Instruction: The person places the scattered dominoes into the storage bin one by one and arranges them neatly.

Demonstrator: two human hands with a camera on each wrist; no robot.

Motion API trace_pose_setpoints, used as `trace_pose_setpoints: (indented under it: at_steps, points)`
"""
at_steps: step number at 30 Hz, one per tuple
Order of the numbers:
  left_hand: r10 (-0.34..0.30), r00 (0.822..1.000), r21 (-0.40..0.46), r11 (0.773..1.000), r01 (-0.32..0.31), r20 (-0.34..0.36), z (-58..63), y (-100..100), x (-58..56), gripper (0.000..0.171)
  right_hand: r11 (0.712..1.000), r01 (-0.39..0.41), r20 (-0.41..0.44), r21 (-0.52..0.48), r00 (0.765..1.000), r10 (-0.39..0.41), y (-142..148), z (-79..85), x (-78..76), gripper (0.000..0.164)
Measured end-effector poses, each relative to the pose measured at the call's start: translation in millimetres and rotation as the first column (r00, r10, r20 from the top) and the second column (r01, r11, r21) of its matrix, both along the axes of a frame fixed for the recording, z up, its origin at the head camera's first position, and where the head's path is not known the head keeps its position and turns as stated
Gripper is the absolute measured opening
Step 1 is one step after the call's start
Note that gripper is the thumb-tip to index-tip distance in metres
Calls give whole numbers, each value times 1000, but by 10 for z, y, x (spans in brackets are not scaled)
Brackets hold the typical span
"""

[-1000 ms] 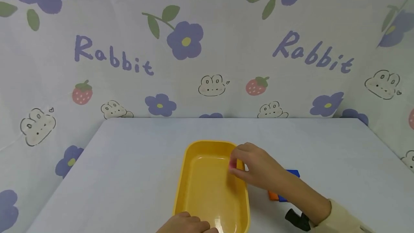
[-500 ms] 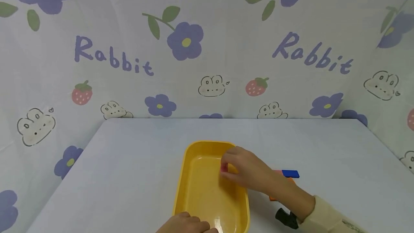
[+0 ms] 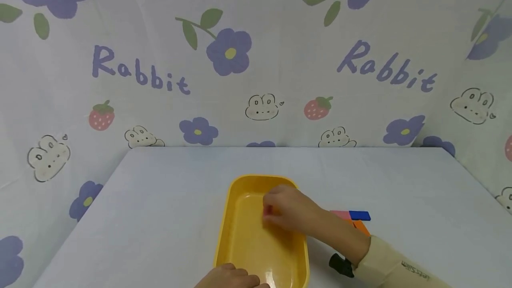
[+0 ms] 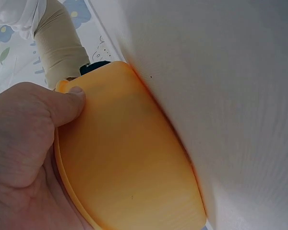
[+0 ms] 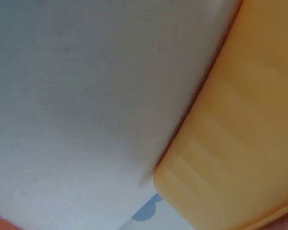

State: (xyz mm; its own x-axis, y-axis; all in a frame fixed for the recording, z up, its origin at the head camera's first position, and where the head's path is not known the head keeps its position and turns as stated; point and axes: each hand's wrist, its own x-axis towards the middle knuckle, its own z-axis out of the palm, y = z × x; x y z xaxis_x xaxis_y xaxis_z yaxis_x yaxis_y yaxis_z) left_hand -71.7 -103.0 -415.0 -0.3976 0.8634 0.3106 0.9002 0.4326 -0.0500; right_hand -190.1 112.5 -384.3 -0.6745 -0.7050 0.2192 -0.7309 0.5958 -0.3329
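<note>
A yellow tray (image 3: 224, 230), longer than it is wide, stands on the white table. My left hand (image 3: 232, 277) grips its near rim; in the left wrist view the thumb (image 4: 72, 105) presses the outer wall, the rest of the fingers being hidden behind the rim. My right hand (image 3: 290, 210) reaches over the right rim into the tray. Between its thumb and fingertips it pinches a small pinkish-red piece (image 3: 269, 210), mostly covered by the fingers. The right wrist view has the tray's outer side wall (image 5: 240, 124) with only a sliver of hand in the lower corner.
Right of the tray, partly under the right forearm, lie flat colored pieces: a pink one (image 3: 341, 214), a blue one (image 3: 360, 215) and an orange one (image 3: 362, 227). A dark, stubby object (image 3: 340, 265) is near the right sleeve (image 3: 394, 263). A patterned cloth (image 3: 256, 66) hangs behind the table.
My right hand has moved left and slightly down, from the tray's right rim further into the tray, with the piece. More of the flat pieces shows. The left hand stays put.
</note>
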Motion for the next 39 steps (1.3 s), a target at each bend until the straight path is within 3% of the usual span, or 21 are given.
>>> trace_pose_setpoints:
  at_steps: [3,10,26,34,39]
  points:
    - [-13,1000,9,1000,13,1,-18,-5,-22,17,1000,12,6,27,1000,-12,-49,-10,-13,19]
    - [-39,997,47,998,42,-71,-70,-43,-61,16,997,-11,-14,72,1000,12,-99,-8,-43,20]
    - [-18,1000,67,998,18,5,-111,-57,-64,11,983,-109,-8,145,994,111,-154,19,-78,23]
    - [-21,998,32,999,23,-61,-89,-65,-67,13,980,-118,-40,161,991,126,-186,28,-84,21]
    - [0,1000,86,996,-2,22,-111,-65,-48,16,970,-130,-121,208,980,157,-117,53,-32,18]
